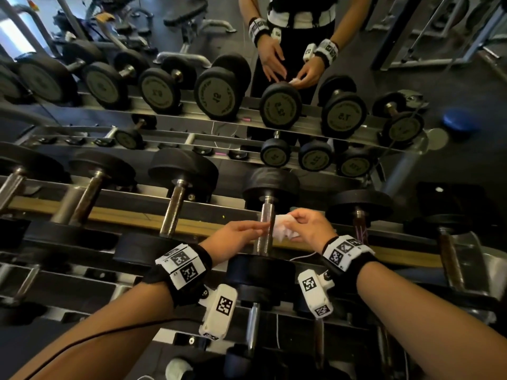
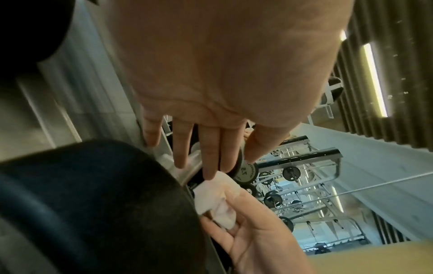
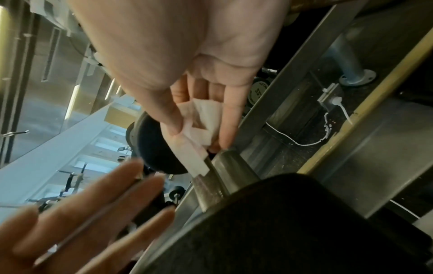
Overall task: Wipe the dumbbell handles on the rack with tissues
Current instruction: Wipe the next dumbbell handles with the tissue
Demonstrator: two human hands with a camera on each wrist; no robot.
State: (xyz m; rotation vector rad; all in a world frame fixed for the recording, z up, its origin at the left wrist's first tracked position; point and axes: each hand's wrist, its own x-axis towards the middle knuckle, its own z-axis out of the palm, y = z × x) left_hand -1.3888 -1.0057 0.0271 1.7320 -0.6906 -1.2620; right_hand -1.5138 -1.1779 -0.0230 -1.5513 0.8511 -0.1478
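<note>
A black-headed dumbbell lies on the rack with its steel handle (image 1: 266, 229) between my two hands. My right hand (image 1: 303, 226) pinches a crumpled white tissue (image 1: 282, 230) against the handle's right side. In the right wrist view the thumb and fingers of my right hand (image 3: 199, 138) curl round the tissue (image 3: 207, 116), whose edge lies on the handle (image 3: 226, 166). My left hand (image 1: 247, 231) reaches in from the left with straight fingers (image 2: 208, 155), their tips at the handle (image 2: 191, 166) and holding nothing. The tissue (image 2: 218, 196) shows just beyond them.
More dumbbells (image 1: 175, 204) sit to either side on the same rail, with a yellow strip (image 1: 131, 215) beneath them. A lower tier holds another dumbbell (image 1: 252, 319). A mirror behind the rack reflects the person (image 1: 290, 58) and smaller dumbbells (image 1: 344, 116).
</note>
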